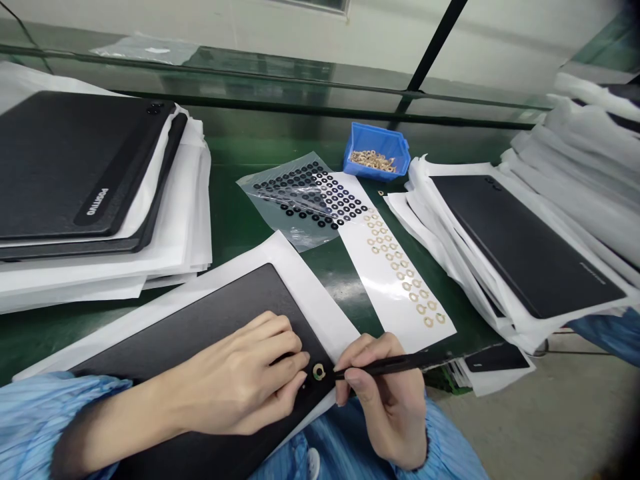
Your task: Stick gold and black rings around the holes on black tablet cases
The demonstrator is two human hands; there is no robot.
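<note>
The left hand (240, 387) lay loosely open, fingers bent, pressing on a flat black textured cover (200, 333), apparently to steady it. Its fingertips sat just beside a small gold metal ring (319, 372) at the cover's corner, between the two hands. The right hand (385, 400) pinched a slim black pointed tool (395, 365) like a pen, its tip touching the ring, likely for fine seating.

Just beyond the right hand lay a white paper strip of gold rings (400, 280), with a clear film of black rings (305, 193) and a blue plastic bin (373, 137) of brass parts farther off, all within reach. Stacks of black covers between white sheets stood beyond the left hand (65, 160) and well outside the right (525, 247). The green surface (235, 220) ended at a glass-and-metal rail before a pale wall.
</note>
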